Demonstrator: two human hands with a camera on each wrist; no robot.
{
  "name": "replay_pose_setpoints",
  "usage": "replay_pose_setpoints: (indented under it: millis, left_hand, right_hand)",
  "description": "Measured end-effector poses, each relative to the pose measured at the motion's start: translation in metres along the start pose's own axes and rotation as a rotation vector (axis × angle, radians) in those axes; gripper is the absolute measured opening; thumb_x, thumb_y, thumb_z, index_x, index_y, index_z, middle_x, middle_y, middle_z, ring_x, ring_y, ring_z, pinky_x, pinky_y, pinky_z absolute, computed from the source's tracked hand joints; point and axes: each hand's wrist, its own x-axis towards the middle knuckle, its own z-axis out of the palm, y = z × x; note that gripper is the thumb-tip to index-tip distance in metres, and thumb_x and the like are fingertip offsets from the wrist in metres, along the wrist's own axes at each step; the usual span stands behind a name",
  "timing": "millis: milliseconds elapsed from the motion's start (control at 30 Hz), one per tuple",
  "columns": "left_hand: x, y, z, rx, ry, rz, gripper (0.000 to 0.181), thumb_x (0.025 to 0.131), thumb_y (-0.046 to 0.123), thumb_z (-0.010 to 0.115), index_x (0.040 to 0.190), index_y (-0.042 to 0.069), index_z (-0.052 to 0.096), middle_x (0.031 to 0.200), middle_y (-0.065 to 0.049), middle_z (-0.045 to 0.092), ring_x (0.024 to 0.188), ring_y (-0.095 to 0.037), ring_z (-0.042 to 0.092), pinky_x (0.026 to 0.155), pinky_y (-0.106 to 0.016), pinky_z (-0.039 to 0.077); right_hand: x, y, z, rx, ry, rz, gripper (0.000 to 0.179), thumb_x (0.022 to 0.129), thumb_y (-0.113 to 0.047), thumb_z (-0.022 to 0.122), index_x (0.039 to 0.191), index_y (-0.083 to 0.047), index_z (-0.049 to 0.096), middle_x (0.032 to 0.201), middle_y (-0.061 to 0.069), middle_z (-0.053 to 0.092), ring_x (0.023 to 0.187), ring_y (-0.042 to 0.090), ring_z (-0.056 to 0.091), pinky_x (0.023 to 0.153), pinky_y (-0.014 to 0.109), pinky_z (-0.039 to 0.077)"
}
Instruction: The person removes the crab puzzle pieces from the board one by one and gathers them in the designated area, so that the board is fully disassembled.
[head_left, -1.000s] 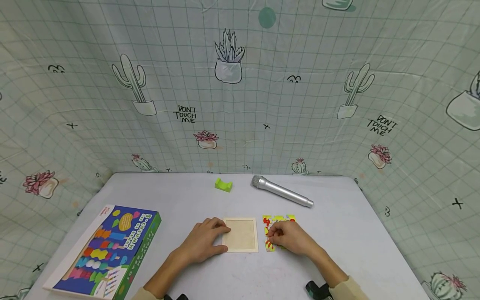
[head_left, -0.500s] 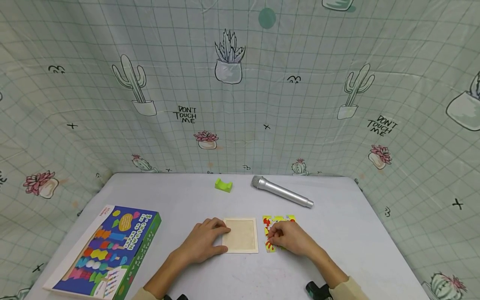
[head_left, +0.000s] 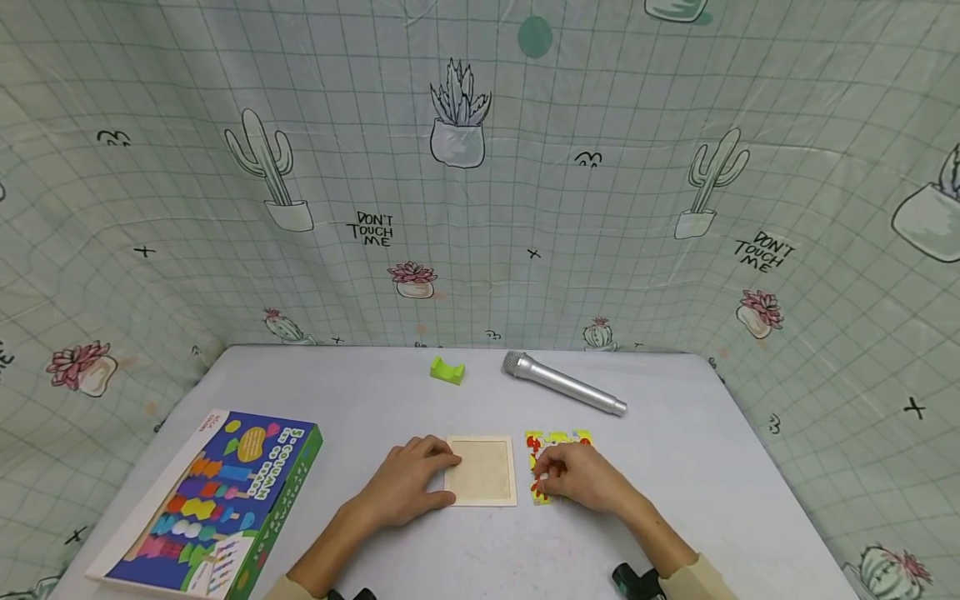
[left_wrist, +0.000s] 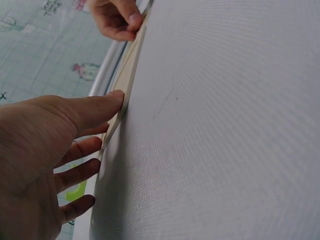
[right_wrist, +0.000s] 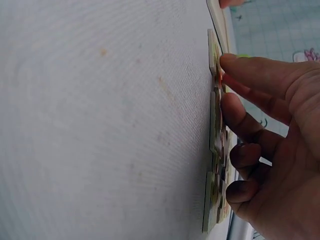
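Note:
A shallow wooden puzzle tray [head_left: 481, 472] with a raised rim lies flat in the middle of the table. My left hand [head_left: 408, 477] is at its left side, the thumb touching the near left corner and the index finger the left rim; in the left wrist view its other fingers [left_wrist: 82, 170] are spread. Right of the tray lies a yellow and red jigsaw puzzle [head_left: 558, 436], made of several thin pieces. My right hand [head_left: 581, 475] covers much of it, thumb and index finger pinching a puzzle piece [right_wrist: 212, 52] at its left side, with the remaining fingers curled.
Farther back are a silver microphone [head_left: 564, 382] and a small lime-green block [head_left: 447, 370] with a curved notch. A colourful toy box [head_left: 217, 504] lies at the left. A printed cloth [head_left: 480, 208] hangs behind the white table [head_left: 675, 433].
My right thumb and index fingertips have spread slightly apart over the puzzle's left side. The left hand and the tray stay where they were.

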Motion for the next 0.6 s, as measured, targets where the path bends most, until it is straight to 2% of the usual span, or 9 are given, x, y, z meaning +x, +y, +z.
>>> replay_pose_setpoints:
  millis: [433,533,600]
  left_hand:
    - [0.003,-0.001,-0.001,0.0,-0.012,0.001,0.048,0.088,0.038,0.077,0.13,0.014,0.068,0.125,0.0,0.059,0.119,-0.023,0.054,0.09,-0.048,0.044]
    - [0.009,-0.003,-0.004,0.017,0.014,0.008,0.045,0.088,0.038,0.076,0.127,0.015,0.07,0.122,-0.001,0.061,0.115,-0.023,0.058,0.088,-0.049,0.045]
    - [0.014,-0.005,-0.006,0.036,0.057,-0.003,0.042,0.089,0.039,0.075,0.124,0.016,0.072,0.121,-0.001,0.063,0.113,-0.024,0.06,0.087,-0.05,0.047]
  right_hand:
    - [0.0,0.0,-0.005,-0.022,-0.019,0.004,0.009,0.085,-0.016,0.078,0.09,-0.019,0.071,0.07,-0.009,0.058,0.063,0.004,0.051,0.059,0.023,0.042]
    - [0.003,-0.001,-0.011,-0.04,0.034,0.002,0.003,0.089,-0.017,0.074,0.091,-0.017,0.071,0.071,-0.01,0.059,0.064,0.005,0.053,0.059,0.024,0.044]
    - [0.005,-0.002,-0.016,-0.086,0.103,0.017,0.001,0.092,-0.018,0.071,0.091,-0.017,0.072,0.074,-0.01,0.06,0.066,0.006,0.053,0.062,0.026,0.045]
